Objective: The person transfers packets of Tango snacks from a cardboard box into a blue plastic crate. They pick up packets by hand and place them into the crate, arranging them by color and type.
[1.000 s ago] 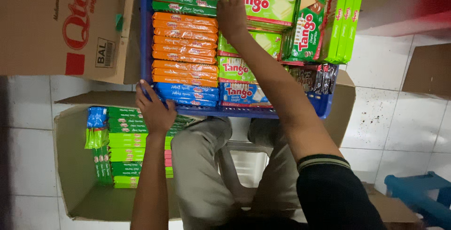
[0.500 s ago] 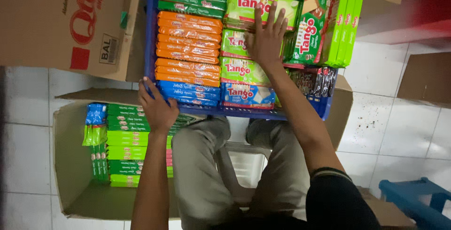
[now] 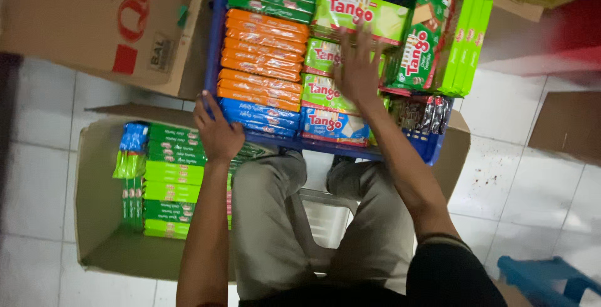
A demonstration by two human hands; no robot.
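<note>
Two hands at one blue plastic crate (image 3: 432, 147) resting on the person's lap. Right hand (image 3: 358, 69), fingers spread open, lies flat on the light-green wafer packs (image 3: 325, 91) in the crate's middle column, long axes crosswise to the forearm. Left hand (image 3: 217, 133) curls closed over the crate's near left corner, just beside the blue packs (image 3: 256, 114). Orange packs (image 3: 264, 56), glossy film wrap, stacked left of the light-green ones. Cardboard box (image 3: 94, 188) of green packs on the floor left of the crate

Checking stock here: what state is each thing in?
Blue crate: packed with wafer packs.
Orange packs: stacked flat.
Light green packs: standing on edge.
Open carton: partly filled, green packs.
Left hand: gripping crate's edge.
Right hand: fingers spread, blurred, over packs.
</note>
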